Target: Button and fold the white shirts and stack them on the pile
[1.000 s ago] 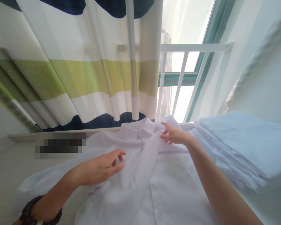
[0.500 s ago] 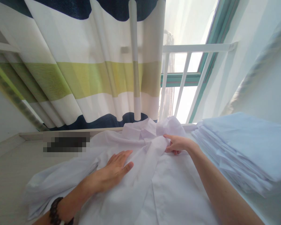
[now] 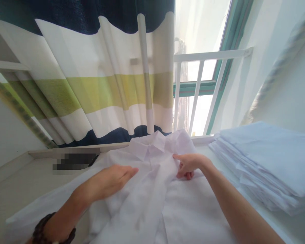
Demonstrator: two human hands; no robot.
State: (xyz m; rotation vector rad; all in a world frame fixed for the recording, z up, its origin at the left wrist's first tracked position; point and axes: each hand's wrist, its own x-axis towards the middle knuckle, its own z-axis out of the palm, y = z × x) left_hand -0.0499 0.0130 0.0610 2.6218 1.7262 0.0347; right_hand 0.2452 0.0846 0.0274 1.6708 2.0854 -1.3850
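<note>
A white collared shirt (image 3: pixel 142 203) lies spread out in front of me, its collar toward the window and its front creased in the middle. My left hand (image 3: pixel 112 181) is at the left side of the chest, fingers stretched out and close together; whether it presses on the cloth I cannot tell. A dark beaded bracelet (image 3: pixel 47 230) circles that wrist. On the right side of the chest, my right hand (image 3: pixel 189 165) is closed on the shirt, pinching a fold below the collar. Its lower fingers are curled under.
At the right stands a stack of folded white cloth (image 3: pixel 266 156). A dark, partly pixelated object (image 3: pixel 77 159) lies on the pale surface (image 3: pixel 12 189) to the left. Behind are a striped curtain (image 3: pixel 96 91), a white railing (image 3: pixel 213 55) and a window frame (image 3: pixel 195 88).
My left hand has moved left and turned more onto its edge. My right hand has shifted slightly left and down with the fabric. The shirt's collar and left sleeve lie differently.
</note>
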